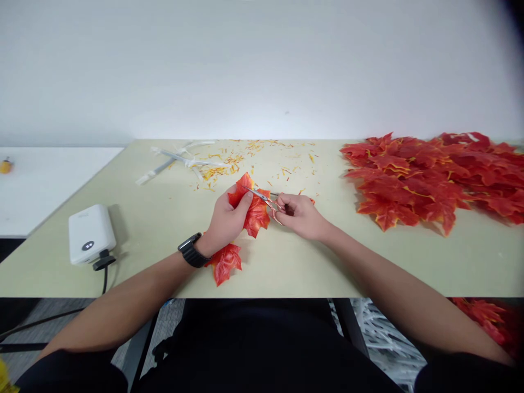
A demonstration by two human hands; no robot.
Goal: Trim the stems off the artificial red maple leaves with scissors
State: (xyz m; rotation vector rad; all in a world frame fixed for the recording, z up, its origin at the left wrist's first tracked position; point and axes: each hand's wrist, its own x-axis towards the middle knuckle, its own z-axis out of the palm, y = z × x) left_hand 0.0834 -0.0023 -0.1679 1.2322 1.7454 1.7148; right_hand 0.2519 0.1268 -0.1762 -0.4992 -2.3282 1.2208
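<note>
Trimming this red leaf [256,216] well seemed to call for short, shallow snips along its margin, with the surface held taut and the left thumb kept clear of the blade tips, which lay just beside it. Over the middle of the table [295,267], the left hand [227,219] pinched the leaf between thumb and fingers, while the right hand [302,216], to its right, gripped the scissors [265,198] by their loops. The leaf looked orange-red, creased and pointed-lobed, with yellow showing along parts of its edge.
</note>
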